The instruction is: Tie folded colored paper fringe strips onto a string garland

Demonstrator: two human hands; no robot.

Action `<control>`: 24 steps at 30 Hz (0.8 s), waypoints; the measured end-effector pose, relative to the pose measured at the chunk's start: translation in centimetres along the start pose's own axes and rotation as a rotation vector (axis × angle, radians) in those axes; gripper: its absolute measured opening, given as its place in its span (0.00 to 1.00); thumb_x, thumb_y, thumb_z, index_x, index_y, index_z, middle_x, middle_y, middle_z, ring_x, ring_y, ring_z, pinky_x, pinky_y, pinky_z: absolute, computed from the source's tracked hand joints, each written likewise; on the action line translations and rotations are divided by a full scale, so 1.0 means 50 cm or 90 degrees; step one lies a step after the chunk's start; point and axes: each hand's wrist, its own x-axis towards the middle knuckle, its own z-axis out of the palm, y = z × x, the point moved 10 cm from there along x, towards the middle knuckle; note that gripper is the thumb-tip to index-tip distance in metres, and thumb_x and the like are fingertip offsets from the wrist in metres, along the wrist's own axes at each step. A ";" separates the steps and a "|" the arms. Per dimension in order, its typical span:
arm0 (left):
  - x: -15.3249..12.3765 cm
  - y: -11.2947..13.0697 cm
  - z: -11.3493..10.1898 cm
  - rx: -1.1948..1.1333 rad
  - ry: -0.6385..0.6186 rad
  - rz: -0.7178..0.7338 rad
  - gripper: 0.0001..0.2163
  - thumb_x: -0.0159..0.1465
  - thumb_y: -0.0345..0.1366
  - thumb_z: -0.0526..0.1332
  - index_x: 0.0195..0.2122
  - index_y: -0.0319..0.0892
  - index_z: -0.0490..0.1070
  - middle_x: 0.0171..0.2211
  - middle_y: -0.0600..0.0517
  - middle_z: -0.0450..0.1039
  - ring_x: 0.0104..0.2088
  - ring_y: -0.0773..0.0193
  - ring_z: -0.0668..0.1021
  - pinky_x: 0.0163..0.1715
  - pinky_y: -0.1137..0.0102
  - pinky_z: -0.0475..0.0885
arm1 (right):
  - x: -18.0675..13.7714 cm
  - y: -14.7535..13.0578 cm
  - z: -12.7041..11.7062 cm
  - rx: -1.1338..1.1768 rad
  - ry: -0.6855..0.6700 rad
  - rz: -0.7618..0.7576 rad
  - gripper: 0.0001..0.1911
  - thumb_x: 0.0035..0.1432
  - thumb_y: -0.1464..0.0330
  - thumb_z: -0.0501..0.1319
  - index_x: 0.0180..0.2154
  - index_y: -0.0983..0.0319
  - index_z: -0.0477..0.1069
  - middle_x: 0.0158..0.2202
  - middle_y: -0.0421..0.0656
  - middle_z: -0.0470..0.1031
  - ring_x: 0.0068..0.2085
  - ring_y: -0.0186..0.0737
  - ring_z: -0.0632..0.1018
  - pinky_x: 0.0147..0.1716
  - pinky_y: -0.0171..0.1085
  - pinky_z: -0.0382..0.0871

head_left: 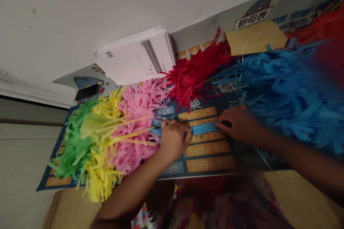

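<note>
Between my two hands a flat blue paper strip (203,128) is stretched over the dark printed mat. My left hand (174,136) is closed on its left end, and thin blue fringe shows just left of those fingers. At the strip's right end, my right hand (238,123) pinches with thumb and fingers. Left of my left hand lies a pink paper fringe bundle (137,114). A large pile of blue paper fringe (290,89) is close to the right of my right hand. Beyond both hands rests a red fringe bundle (197,69).
Yellow fringe (99,175) and green fringe (76,136) lie at the left of the mat (209,150). A white box-like stack (134,57) leans near the wall, beside a dark phone (87,92). A yellowish paper piece (255,39) sits behind the blue pile; more red lies far right.
</note>
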 end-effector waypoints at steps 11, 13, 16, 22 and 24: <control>-0.022 0.084 -0.027 0.064 0.049 0.277 0.10 0.67 0.30 0.60 0.48 0.45 0.75 0.42 0.49 0.80 0.46 0.56 0.74 0.48 0.58 0.62 | -0.021 -0.118 -0.039 -0.143 0.036 -0.225 0.07 0.63 0.71 0.59 0.35 0.58 0.75 0.38 0.43 0.80 0.43 0.46 0.73 0.46 0.48 0.52; -0.026 0.106 -0.030 0.091 0.027 0.309 0.08 0.68 0.32 0.60 0.46 0.44 0.76 0.39 0.49 0.80 0.46 0.55 0.74 0.52 0.54 0.60 | -0.027 -0.145 -0.029 -0.184 0.003 -0.295 0.09 0.64 0.72 0.58 0.33 0.60 0.75 0.35 0.44 0.79 0.40 0.44 0.73 0.47 0.48 0.52; -0.013 0.119 -0.035 0.133 0.010 0.273 0.11 0.69 0.40 0.58 0.40 0.41 0.77 0.35 0.47 0.79 0.45 0.52 0.73 0.55 0.49 0.58 | -0.014 -0.144 -0.019 -0.188 -0.036 -0.303 0.10 0.63 0.73 0.57 0.31 0.62 0.75 0.32 0.44 0.78 0.37 0.42 0.73 0.45 0.46 0.52; 0.008 0.115 -0.027 0.166 0.030 0.243 0.10 0.68 0.38 0.58 0.35 0.41 0.77 0.31 0.48 0.78 0.43 0.53 0.74 0.54 0.49 0.59 | 0.020 -0.115 -0.033 -0.134 -0.001 -0.219 0.07 0.59 0.71 0.60 0.30 0.62 0.75 0.31 0.45 0.79 0.36 0.43 0.73 0.40 0.44 0.50; 0.006 0.104 -0.027 0.167 0.041 0.233 0.09 0.68 0.36 0.58 0.34 0.42 0.77 0.31 0.48 0.78 0.42 0.54 0.75 0.54 0.49 0.59 | 0.013 -0.124 -0.037 -0.157 0.032 -0.232 0.05 0.59 0.70 0.61 0.33 0.62 0.75 0.34 0.46 0.79 0.39 0.45 0.73 0.41 0.44 0.51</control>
